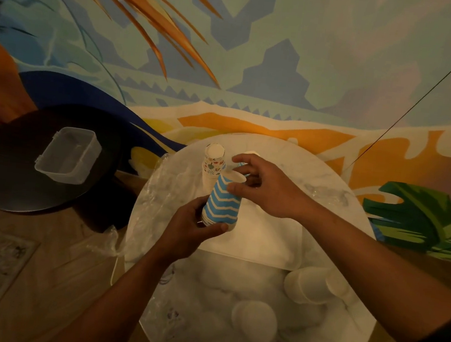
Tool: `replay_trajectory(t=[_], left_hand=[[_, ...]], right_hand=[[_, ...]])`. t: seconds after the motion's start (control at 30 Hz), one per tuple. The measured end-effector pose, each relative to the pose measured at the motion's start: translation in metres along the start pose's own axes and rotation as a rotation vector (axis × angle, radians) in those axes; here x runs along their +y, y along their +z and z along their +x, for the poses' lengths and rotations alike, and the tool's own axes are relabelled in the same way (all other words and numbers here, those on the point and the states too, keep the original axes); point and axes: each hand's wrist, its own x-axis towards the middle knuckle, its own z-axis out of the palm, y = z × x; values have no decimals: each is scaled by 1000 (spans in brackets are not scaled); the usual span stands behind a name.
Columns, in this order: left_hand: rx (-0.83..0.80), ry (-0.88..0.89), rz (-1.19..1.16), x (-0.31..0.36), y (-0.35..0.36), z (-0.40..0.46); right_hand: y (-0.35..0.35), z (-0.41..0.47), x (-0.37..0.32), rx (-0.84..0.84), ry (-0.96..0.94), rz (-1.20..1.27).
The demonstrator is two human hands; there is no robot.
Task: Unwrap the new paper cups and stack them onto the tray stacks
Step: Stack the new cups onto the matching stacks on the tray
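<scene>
Nearest on the round marble table [340, 336] lie two plain white cup stacks [315, 287], both well short of the white tray [261, 238] and seemingly not yet dealt with. Above the tray's near left part the left hand [190, 234] grips the wide rim end of a blue-and-white chevron cup stack [222, 201], fingers wrapped beneath and thumb across the rim, the forearm coming up from the lower left. The stack is held upside down and tilted, its base end pointing away. There the right hand [261, 185] pinches the top cup's base between thumb and curled fingers, wrist bent inward, the arm reaching in from the right edge.

To do this well, the left hand should likely hold the rims firmly without crushing them while the right hand draws or steadies the top cup along the stack's axis, not sideways.

Beyond the hands a printed cup stack [214, 164] stands inverted at the tray's far edge, another stack partly hidden behind the right hand. Crumpled clear wrap [155, 191] lies along the table's left side
</scene>
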Motion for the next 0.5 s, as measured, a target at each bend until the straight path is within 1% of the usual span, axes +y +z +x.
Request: replay_trajectory(t=[0.1,0.33,0.4,0.5], left_hand=[[22,6,-4,3,-1,1],[88,1,-35,-7,-8,-3],[93,-12,-49,-11,-9,-5],[94,-30,-62,-15,-12,-6]], right_hand=[[-2,3,-4,28,-13,5],[-20,17,-10,170,-76,17],[-30,26,-10,259,-115,39],[-47,43,-4,444,-161,31]])
